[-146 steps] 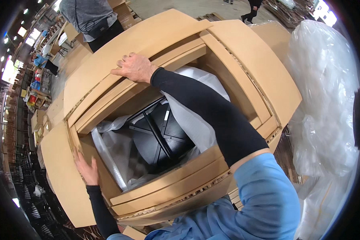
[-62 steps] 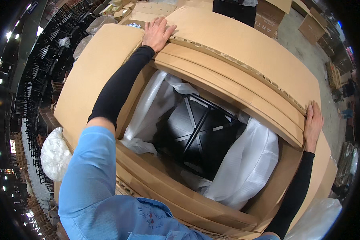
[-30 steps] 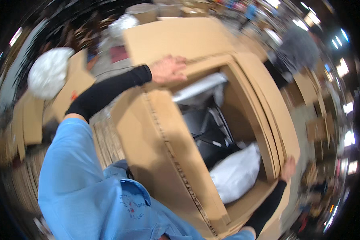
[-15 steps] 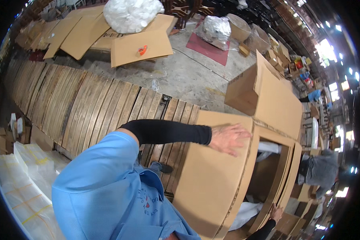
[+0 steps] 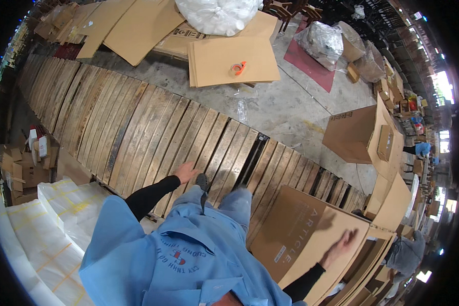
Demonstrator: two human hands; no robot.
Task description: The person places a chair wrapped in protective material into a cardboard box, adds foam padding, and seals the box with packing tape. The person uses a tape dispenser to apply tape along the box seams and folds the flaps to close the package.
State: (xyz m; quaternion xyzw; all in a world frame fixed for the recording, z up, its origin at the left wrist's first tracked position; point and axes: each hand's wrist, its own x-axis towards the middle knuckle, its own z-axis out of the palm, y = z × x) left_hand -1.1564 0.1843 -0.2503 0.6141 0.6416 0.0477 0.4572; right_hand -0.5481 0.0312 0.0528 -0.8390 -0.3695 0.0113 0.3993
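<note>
A large brown cardboard carton stands on the slatted wooden platform at lower right, printed on one side. Its open end faces right, and something white shows inside. Over its side my right hand is raised, fingers loosely apart and holding nothing, casting a shadow on the cardboard. My left hand hangs above the slats near my shoe, away from the carton, with its fingers stretched out and nothing in them.
Slatted wooden platform runs diagonally beneath me. An orange tape roll lies on flat cardboard sheets. Another open carton stands beyond the platform. White wrapped stacks are at left. A co-worker in grey is at far right.
My left hand has come off the carton and swung left over the slats. My right hand has let go of the opening's edge and lifted. My view has turned, showing the printed side.
</note>
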